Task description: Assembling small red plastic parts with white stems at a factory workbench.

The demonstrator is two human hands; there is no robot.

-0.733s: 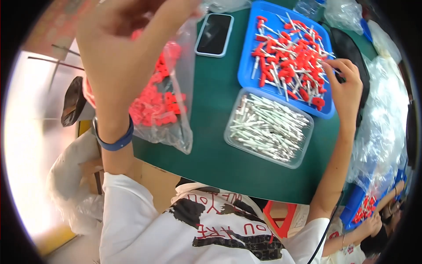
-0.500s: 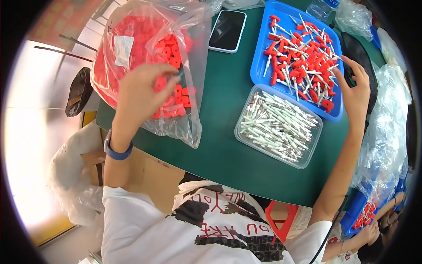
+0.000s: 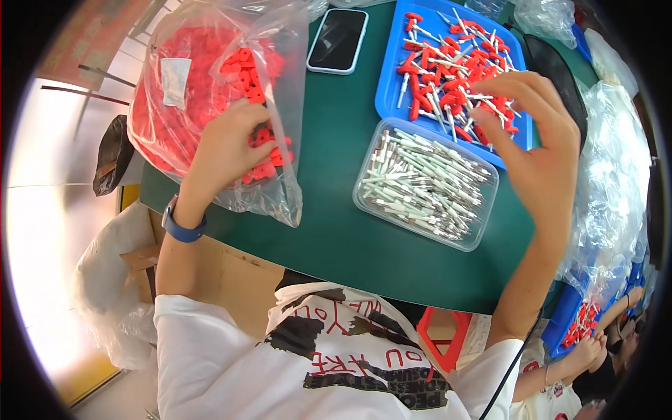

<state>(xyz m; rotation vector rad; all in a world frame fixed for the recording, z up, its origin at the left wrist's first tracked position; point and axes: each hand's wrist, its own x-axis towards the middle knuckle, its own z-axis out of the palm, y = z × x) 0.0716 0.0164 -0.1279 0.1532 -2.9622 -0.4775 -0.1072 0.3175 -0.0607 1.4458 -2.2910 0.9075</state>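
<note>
My left hand point(image 3: 227, 143) reaches into the opening of a clear plastic bag point(image 3: 290, 199) filled with red plastic pieces point(image 3: 246, 73). Its thumb and fingers are apart, at the loose red pieces near the bag's mouth. Over the right side of a blue tray point(image 3: 389, 78) my right hand point(image 3: 535, 136) is open, thumb and fingers spread with a gap between them. Inside the tray lies a pile of white rods with red heads point(image 3: 458, 77). A clear plastic box point(image 3: 483, 227) full of pale rods with metallic ends point(image 3: 423, 189) stands just in front of the tray.
A phone point(image 3: 339, 40) lies on the green table point(image 3: 329, 231) between bag and tray. Clear plastic wrapping point(image 3: 609, 182) and a black item point(image 3: 556, 59) are at the right. Beyond them, another person's hands point(image 3: 588, 353) are beside a blue tray with red-headed rods point(image 3: 582, 323).
My right hand has moved from the tray's right edge inward over it. My left hand has shifted slightly toward me within the bag's mouth. The whole view has moved a little.
</note>
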